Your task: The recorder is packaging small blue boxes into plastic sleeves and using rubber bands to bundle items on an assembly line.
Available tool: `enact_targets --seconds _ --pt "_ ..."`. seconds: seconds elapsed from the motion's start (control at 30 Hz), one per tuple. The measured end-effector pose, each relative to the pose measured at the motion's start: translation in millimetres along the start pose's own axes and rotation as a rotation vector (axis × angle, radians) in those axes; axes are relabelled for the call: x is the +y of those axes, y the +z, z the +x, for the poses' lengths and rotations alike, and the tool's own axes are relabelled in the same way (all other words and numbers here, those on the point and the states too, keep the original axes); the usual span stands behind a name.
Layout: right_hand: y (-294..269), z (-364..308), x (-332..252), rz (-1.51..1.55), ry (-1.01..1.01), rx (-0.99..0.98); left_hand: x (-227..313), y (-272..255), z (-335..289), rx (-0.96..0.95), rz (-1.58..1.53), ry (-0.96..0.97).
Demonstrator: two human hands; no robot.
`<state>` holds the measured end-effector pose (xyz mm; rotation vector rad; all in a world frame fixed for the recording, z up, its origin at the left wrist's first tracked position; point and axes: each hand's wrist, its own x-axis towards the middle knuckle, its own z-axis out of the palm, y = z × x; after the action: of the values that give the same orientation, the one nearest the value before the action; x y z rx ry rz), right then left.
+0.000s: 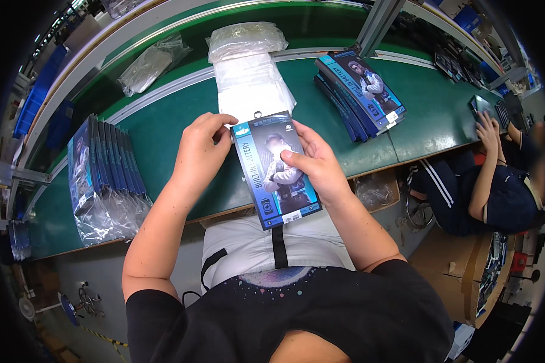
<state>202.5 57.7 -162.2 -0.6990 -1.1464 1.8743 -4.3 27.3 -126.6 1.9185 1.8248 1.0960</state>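
Observation:
A flat blue box [266,154] with a person printed on its front is held tilted over the bench's near edge. My right hand [321,166] grips its right side, thumb across the front and fingers behind. At the box's upper left corner is my left hand [203,151], fingers curled and thumb drawn close to the index finger. Whether a thin film or bag edge lies between those fingertips I cannot make out. Just beyond the box lies a pile of clear plastic bags [251,85], partly covered by it.
Similar boxes [360,94] are stacked at the right on the green bench [157,142]. At the left stands a row of bagged boxes [106,160]. A plastic packet [154,63] lies behind a metal rail. Another person [496,175] works at the far right, above a large carton [451,272].

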Motion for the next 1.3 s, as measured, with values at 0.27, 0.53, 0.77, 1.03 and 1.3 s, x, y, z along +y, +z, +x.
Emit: enact_targets --seconds 0.27,0.53,0.77,1.03,1.3 --pt "4.1 -0.7 -2.9 -0.067 0.036 0.117 5.2 4.2 -19.5 0.076 0.200 0.350" --pt "11.3 -15.3 -6.1 0.104 0.052 0.067 10.5 24.3 -32.8 0.141 -1.196 -0.437" --pt "11.8 -28.8 -26.4 -0.606 0.010 -0.176 -4.9 4.5 -23.6 -0.050 -1.788 -0.726" --pt "24.9 -23.2 -57.9 -0.810 -0.569 -0.053 71.9 9.1 -56.3 -0.382 -1.658 -0.522" --pt "51.3 -44.0 -49.9 -0.555 -0.834 0.024 50.6 -10.0 -63.3 -0.594 -1.450 -0.486"
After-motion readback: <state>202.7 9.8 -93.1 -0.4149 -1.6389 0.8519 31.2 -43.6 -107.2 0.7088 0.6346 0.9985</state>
